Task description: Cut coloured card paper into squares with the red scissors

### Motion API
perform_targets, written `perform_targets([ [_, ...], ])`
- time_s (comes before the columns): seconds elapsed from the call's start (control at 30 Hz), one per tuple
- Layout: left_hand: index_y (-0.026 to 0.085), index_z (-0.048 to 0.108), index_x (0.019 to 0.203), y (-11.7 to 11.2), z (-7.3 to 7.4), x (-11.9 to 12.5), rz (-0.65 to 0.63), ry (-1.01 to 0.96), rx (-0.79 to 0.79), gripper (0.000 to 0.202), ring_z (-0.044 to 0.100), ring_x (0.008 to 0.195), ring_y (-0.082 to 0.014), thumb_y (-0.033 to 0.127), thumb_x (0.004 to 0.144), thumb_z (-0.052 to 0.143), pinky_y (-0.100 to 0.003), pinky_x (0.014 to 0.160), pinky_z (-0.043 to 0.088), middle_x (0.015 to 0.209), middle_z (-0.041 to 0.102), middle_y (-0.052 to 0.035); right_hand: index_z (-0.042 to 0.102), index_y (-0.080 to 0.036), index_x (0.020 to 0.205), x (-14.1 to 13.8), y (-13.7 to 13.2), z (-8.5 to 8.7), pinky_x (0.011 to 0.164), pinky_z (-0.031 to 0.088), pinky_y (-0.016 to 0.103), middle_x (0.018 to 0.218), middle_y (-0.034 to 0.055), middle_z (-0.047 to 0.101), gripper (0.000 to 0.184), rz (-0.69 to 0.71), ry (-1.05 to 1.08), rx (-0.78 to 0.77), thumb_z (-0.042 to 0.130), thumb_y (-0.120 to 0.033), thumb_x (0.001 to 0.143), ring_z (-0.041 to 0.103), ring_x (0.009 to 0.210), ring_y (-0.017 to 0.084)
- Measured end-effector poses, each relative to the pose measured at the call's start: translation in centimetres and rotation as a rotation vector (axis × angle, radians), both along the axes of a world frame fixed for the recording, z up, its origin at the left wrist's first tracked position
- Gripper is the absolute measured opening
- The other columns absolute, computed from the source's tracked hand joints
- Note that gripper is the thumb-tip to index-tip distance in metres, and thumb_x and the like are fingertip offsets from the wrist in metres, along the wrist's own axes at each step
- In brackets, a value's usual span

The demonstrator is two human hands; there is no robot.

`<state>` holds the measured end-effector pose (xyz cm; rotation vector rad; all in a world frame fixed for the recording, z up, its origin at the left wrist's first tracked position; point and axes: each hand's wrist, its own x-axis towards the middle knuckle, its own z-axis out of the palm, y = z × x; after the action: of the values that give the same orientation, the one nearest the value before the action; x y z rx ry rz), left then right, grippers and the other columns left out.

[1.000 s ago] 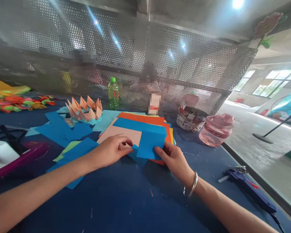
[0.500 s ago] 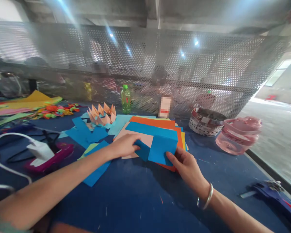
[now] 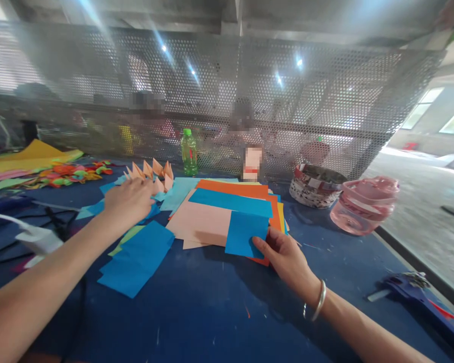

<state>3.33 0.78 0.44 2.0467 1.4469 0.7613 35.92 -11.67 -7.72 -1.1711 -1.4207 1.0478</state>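
Note:
My right hand point(image 3: 283, 254) pinches the lower edge of a small blue paper piece point(image 3: 245, 233) lying on a stack of coloured paper sheets point(image 3: 227, 209) in peach, blue, orange and yellow. My left hand point(image 3: 127, 200) has reached out to the left and rests, fingers curled downward, over loose blue paper pieces point(image 3: 94, 207) just in front of a cluster of folded peach paper shapes point(image 3: 151, 174). Whether it holds a piece is hidden under the palm. A bigger pile of blue paper pieces point(image 3: 138, 257) lies between my arms on the dark blue table point(image 3: 212, 312).
A green bottle point(image 3: 188, 151) stands at the back by a perforated metal screen point(image 3: 227, 101). A woven basket point(image 3: 315, 185) and a pink plastic container point(image 3: 363, 204) sit right. A blue glue gun point(image 3: 419, 297) lies at the right edge; cables and colourful paper scraps point(image 3: 71, 174) lie left.
My left hand left the blue piece by the stack and moved left and back to the loose blue pieces near the folded peach shapes. My right hand kept its hold.

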Motion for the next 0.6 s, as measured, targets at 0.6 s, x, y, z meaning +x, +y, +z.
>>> perform_targets([
  [0.6,0.021,0.069,0.075,-6.2,-3.3,7.1,-0.353,0.004,-0.321,0.031,0.066,0.074,-0.0225,0.05,0.079,0.059,-0.029,0.066,0.051,0.07,0.071,-0.0001,0.062,-0.017,0.079,-1.5,-2.1,1.4,0.057,0.034,0.023,0.067,-0.0023,0.055,0.033,0.112,-0.34,0.021,0.05,-0.043,0.095,0.047,0.063,0.011],
])
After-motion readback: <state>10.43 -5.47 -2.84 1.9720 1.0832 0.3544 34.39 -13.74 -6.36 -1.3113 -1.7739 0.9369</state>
